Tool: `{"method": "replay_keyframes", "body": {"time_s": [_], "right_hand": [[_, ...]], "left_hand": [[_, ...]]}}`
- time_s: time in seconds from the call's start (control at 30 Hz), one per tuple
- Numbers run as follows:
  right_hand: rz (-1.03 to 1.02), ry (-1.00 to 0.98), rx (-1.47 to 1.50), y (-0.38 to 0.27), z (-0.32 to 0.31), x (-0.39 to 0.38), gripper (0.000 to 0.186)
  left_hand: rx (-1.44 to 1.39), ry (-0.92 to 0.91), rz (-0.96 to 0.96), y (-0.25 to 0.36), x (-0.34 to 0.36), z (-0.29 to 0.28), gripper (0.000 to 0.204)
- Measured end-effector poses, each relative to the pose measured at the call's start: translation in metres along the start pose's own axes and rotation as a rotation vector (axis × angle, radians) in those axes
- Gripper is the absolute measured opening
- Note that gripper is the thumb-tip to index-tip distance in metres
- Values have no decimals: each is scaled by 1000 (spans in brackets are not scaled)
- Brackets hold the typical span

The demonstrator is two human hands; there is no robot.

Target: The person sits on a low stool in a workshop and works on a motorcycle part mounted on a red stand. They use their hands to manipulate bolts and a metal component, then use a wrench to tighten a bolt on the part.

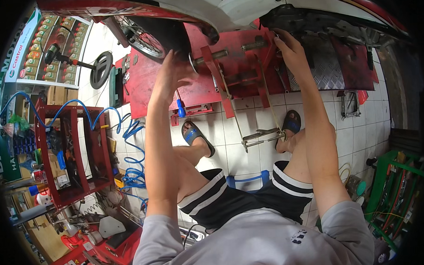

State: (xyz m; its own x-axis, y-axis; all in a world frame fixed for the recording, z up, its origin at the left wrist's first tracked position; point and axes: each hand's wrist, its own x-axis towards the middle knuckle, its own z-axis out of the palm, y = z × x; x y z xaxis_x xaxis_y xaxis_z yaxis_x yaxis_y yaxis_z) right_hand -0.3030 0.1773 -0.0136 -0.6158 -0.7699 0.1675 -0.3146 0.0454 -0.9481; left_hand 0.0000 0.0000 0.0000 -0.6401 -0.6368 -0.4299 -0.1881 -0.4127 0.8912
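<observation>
the left hand [172, 75] is raised with fingers spread loose, palm toward the black rubber tyre of the spoked front wheel [176, 40]; it closes on nothing, and the fingertips lie just at the tyre's rear edge, touching or nearly so. the wheel stands upright in the red steel clamp of the motorcycle lift [228, 69], and a threaded clamp rod with a round end plate [209, 57] runs sideways, left to right, ending just beside that hand (its plate is nearest the thumb side). the right hand [291, 48] reaches further up and to the right, fingers curled up under the black underside of the red-and-white scooter body [311, 21]; whether they grasp a part there i cannot tell. a blue-handled screwdriver [180, 105] lies on the lift's edge below the left wrist, its shaft pointing up toward the wheel. the left hand is the nearer one to both.
</observation>
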Motion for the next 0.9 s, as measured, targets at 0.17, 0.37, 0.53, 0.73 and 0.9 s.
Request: {"method": "replay_keyframes", "body": {"time_s": [0.17, 0.37, 0.53, 0.73, 0.9], "right_hand": [[16, 10, -10, 7, -1, -5, 37], [17, 5, 2, 4, 1, -2, 37], [5, 2, -12, 5, 1, 0, 37], [11, -10, -39, 4, 0, 0, 38], [-22, 11, -35, 6, -1, 1, 38]], "left_hand": [[126, 113, -108, 0, -5, 13, 70], [6, 1, -160, 6, -6, 9, 71], [60, 179, 44, 1, -4, 24, 71], [-131, -182, -108, -1, 0, -10, 66], [86, 231, 63, 1, -1, 28, 65]]}}
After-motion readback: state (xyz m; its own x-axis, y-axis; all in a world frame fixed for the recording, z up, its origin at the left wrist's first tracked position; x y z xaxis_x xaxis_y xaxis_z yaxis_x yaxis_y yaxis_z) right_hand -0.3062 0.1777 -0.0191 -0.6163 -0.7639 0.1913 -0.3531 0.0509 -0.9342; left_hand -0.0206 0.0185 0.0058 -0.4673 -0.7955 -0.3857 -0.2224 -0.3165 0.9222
